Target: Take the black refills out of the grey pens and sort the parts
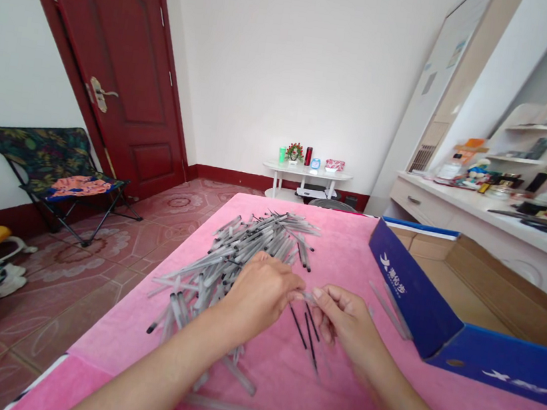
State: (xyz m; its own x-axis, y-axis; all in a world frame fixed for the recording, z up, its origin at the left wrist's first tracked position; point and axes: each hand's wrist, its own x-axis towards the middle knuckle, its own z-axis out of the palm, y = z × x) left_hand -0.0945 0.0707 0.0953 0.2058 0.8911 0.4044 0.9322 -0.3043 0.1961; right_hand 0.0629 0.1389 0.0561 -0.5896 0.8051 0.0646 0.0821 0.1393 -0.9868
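Observation:
A big heap of clear plastic pen barrels (242, 248) lies on the pink tablecloth (320, 386). My left hand (262, 294) rests at the heap's near edge, fingers closed in a pinch. My right hand (346, 322) is right beside it, fingers also pinched. Both hands meet on one small clear pen part (308, 296) between their fingertips. A few thin black refills (308, 330) lie on the cloth just under the hands. A few loose clear barrels (229, 387) lie nearer to me.
An open blue cardboard box (412, 297) sits on the table to the right, with two clear barrels (390, 311) beside its wall. Beyond are a white round side table (307, 171), a folding chair (51, 166), a red door (115, 63) and a cluttered white dresser (494, 214).

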